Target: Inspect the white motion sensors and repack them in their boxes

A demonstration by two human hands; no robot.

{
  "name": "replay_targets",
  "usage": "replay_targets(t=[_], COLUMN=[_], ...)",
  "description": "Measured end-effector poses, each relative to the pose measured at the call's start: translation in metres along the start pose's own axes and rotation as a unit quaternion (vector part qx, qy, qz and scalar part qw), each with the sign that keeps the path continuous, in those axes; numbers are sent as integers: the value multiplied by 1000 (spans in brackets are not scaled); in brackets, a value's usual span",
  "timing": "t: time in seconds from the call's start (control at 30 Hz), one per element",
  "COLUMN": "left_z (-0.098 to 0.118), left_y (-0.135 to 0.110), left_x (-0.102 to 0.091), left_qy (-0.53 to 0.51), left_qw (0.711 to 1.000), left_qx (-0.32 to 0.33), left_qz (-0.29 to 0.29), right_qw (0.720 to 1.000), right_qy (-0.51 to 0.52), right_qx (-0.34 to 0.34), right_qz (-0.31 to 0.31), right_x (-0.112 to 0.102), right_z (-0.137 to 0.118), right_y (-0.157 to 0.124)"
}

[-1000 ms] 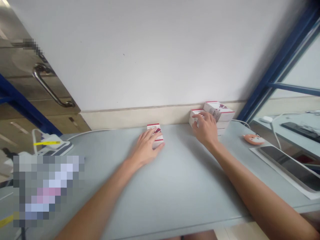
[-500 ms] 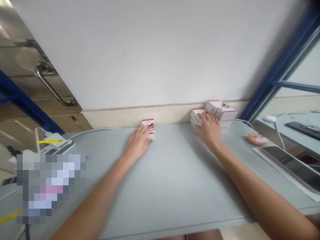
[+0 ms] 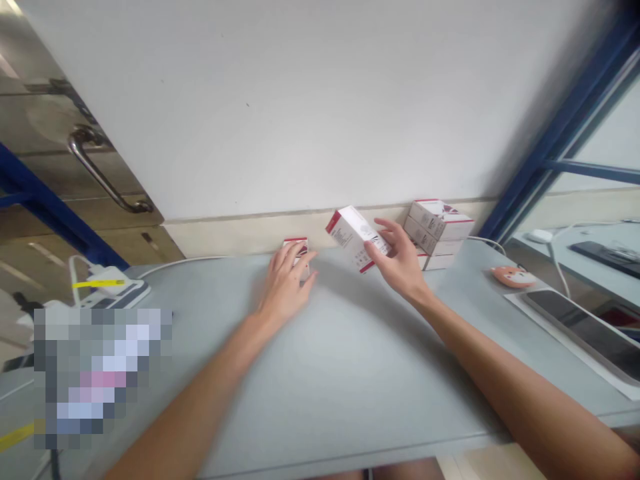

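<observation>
One carton point(image 3: 353, 240) gripped in the right hand point(image 3: 400, 260)

A second carton point(image 3: 301, 247) lies under the spread left hand point(image 3: 287, 281); the stack point(image 3: 447, 232) at right shows at least two more. Earlier the right hand was at that stack; now its carton tilts left of it, long axis far left to near right, a red end pointing far left.

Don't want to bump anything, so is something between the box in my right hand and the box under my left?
Only your left hand: its forefinger and thumb reach past the right edge of the box beneath, toward the tilted box in your right hand.
</observation>
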State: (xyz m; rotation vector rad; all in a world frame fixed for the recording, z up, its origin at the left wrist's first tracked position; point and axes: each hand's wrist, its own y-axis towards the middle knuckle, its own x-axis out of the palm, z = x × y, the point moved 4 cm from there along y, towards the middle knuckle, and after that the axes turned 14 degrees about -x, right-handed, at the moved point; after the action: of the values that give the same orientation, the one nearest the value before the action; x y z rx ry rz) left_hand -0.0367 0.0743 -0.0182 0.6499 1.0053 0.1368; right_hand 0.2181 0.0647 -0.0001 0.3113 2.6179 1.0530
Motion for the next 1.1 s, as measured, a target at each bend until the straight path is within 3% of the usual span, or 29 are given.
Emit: replay_targets(t=[0.1,0.17,0.23,0.3,0.37,0.5,0.87,0.97,1.03,1.1], left_z=[14,23,31,37,39,39,34,36,41,49], left_y=[-6,-10,-16,-20,-23,-25,-30,-32,-33,-33], left_x=[3,9,15,18,18,20,32,31,24,10], left_qy=[-168,-318,-432,-475,-462,-435,-392,-359,-302,-222], left_qw=[983,941,890,864,870,887,913,928,951,972], left_qx=[-72,-107,-119,-128,-137,-120,-56,-30,11,72], left_qz=[5,-38,-87,-110,-103,-94,-95,-97,-64,8], right_qw=[979,955,936,932,945,973,983,989,993,995], right_qy=[178,256,311,319,279,187,105,70,45,36], right_qx=[102,150,153,120,85,29,-24,-34,-38,-41], right_qz=[-5,-26,-68,-119,-150,-131,-147,-122,-98,-84], right_x=[22,31,34,34,33,34,29,24,20,16], right_z=[-5,-6,-9,-14,-17,-21,-11,-13,-18,-25], right_y=[-12,-18,-20,-20,-20,-22,-24,-19,-15,-11])
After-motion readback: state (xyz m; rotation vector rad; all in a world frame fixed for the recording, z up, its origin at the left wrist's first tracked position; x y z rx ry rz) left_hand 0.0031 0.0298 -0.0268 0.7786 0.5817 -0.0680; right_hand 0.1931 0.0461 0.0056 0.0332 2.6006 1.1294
